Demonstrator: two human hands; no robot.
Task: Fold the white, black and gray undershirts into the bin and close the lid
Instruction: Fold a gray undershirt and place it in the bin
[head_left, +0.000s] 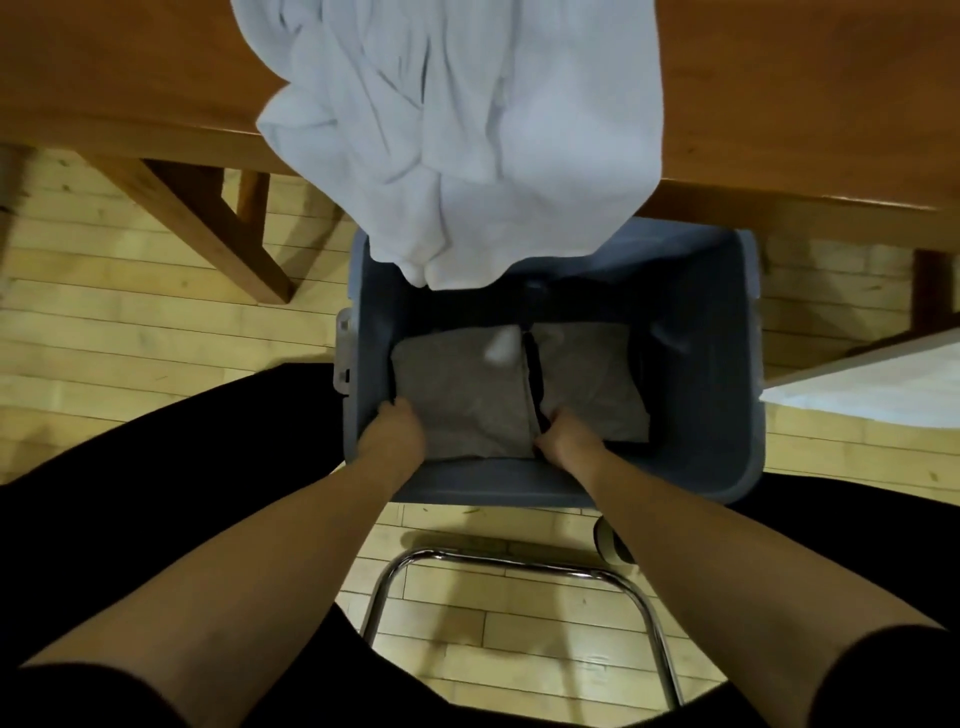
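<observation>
Your left hand (393, 427) and right hand (563, 438) curl around the folded gray undershirt's (462, 400) near edge inside the bin (727, 364). Drop it unevenly and the fold may open; the white undershirt (457, 130) overhanging the table (130, 78) could slide in unfolded.

Both bare forearms reach forward and down, left hand (395, 428) and right hand (563, 441) side by side, fingers curled under

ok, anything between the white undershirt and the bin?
Nothing visible. The white undershirt hangs off the table edge right over the open bin. Both hands, left and right, are inside holding the gray undershirt.
</observation>
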